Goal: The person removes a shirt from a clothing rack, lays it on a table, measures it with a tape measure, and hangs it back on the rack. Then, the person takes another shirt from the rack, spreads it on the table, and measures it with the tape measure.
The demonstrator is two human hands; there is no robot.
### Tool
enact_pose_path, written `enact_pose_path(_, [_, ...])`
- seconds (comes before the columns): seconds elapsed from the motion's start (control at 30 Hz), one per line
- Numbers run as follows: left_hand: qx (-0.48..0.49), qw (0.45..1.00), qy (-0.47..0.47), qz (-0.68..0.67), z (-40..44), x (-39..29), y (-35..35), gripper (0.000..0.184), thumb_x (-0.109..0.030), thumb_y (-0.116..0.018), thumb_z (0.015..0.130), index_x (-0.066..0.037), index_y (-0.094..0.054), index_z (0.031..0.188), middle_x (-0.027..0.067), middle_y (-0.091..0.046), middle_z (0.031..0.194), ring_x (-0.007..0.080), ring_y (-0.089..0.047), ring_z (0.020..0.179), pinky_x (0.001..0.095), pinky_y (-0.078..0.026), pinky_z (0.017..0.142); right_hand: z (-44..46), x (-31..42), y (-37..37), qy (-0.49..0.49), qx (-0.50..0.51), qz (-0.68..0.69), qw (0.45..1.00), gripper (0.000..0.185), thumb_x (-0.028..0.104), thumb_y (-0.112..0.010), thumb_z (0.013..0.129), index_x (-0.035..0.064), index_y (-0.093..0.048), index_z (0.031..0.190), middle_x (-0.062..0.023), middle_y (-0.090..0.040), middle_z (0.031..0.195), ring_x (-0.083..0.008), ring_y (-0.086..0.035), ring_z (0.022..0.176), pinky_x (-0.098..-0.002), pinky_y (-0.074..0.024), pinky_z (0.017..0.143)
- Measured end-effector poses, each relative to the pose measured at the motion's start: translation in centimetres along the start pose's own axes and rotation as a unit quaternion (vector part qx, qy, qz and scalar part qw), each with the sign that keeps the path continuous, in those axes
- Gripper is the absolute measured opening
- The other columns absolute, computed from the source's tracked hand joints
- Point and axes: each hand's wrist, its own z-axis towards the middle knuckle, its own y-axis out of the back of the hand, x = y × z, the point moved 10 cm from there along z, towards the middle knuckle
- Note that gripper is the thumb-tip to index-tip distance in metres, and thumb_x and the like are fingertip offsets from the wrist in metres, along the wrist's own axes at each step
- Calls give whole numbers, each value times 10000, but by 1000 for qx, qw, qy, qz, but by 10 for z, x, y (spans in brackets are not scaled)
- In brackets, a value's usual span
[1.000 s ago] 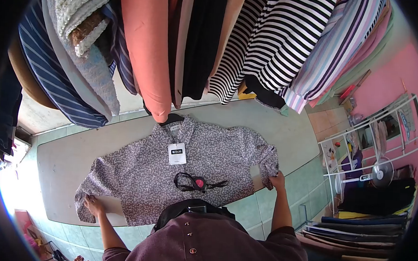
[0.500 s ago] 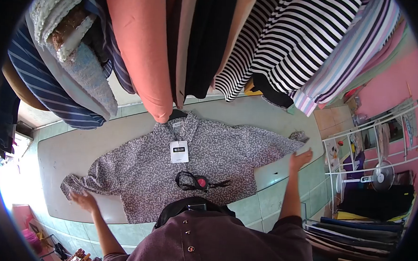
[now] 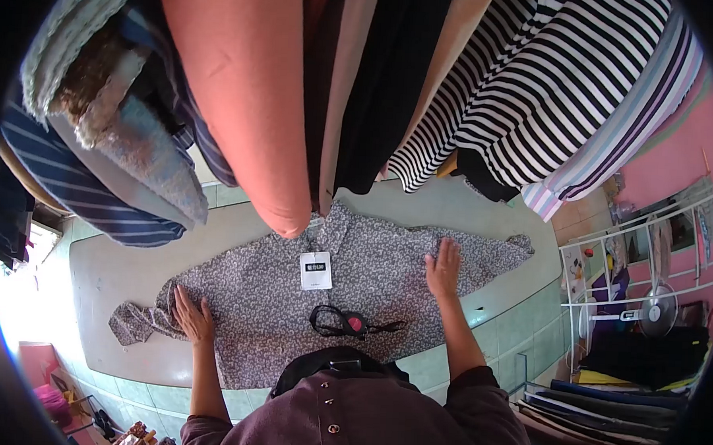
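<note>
A grey patterned collared shirt (image 3: 265, 322) lies spread on a pale board with its sleeves out to both sides. My left hand (image 3: 193, 319) rests flat, fingers extended, near the top of the left-side sleeve. On the right, my right hand (image 3: 443, 270) lies open on the shirt near its shoulder, fingers together and straight. A white paper tag (image 3: 316, 271) sits below the collar. Over the shirt's lower front is a black strap (image 3: 324, 320) with a round, red-centred piece. Hanging clothes hide part of the collar.
A salmon garment (image 3: 235, 98), a black-and-white striped garment (image 3: 537, 87) and several others hang low over the far side of the board (image 3: 100, 267). A white rack (image 3: 600, 301), a fan (image 3: 657, 310) and folded fabrics (image 3: 603, 400) stand at the right.
Both hands have moved inward from the sleeve ends, the left to the upper sleeve and the right to the shoulder area. The view has shifted slightly, and the hanging clothes appear closer.
</note>
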Motion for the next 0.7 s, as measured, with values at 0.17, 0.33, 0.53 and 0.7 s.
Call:
enact_pose_path(0.17, [130,986,-90,51,6,-66,-10,552,-327,-392,861,-137,-246,1358,111,-182,1422,312,-164,1304,490,-100,1041,4,58,-37,88,95,-56,990,623,460,-351,876,148,-156,1378,-103,-141,1430,-328,-125,1309,-518,-108,1036])
enact_pose_path(0.33, [124,991,-20,37,15,-42,-18,573,-380,-405,849,-178,-245,1361,75,-142,1438,320,-112,1316,543,-39,1029,25,55,-39,77,102,-75,989,651,482,-358,867,160,-128,1383,-77,-104,1440,-307,-104,1317,-504,-81,1052])
enact_pose_path(0.53, [80,996,-26,28,15,-43,-20,590,-448,-361,863,-180,-222,1370,84,-126,1439,319,-99,1319,551,-19,1024,9,53,-17,95,26,15,995,670,422,-406,867,105,-115,1380,-140,-125,1426,-350,-114,1306,-497,-120,1041])
enact_pose_path(0.7, [119,990,-63,28,-2,-54,-17,602,-475,-355,859,-193,-216,1372,89,-132,1438,315,-101,1319,554,-12,1022,-29,15,-14,30,31,-63,997,657,420,-399,867,105,-132,1378,-140,-121,1428,-366,-128,1300,-525,-117,1029])
